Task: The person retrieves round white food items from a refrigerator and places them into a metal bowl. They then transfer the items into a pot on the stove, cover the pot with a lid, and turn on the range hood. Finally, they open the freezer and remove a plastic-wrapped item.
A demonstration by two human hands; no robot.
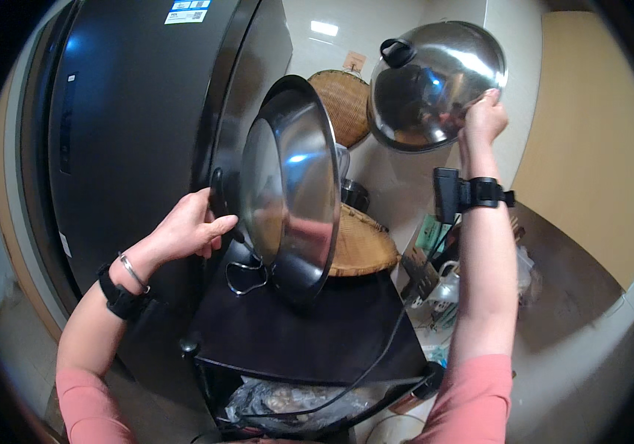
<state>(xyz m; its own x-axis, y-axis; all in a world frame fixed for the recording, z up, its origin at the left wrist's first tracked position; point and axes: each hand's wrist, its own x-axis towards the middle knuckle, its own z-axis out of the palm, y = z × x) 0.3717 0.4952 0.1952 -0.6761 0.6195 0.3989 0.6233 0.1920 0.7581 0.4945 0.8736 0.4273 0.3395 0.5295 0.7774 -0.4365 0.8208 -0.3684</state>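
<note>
My left hand (192,225) is closed around the black handle (218,194) of a wide stainless steel wok-like pan (308,216). The pan is tipped up on its side above a dark shelf top (306,338), its shiny inside turned to the right. Whether its lower rim touches the shelf, I cannot tell. A bent wire loop (246,277) shows beside its lower left edge. Up at the right, my right hand (484,119) grips the rim of a round domed steel lid (439,83), raised with its black knob (397,53) facing me.
A dark refrigerator (134,139) stands close on the left. One woven bamboo tray (342,105) hangs on the wall; another (364,244) lies behind the pan. A black cable (378,355) crosses the shelf's front. Below are plastic bags (295,399). A brown table (561,255) is at right.
</note>
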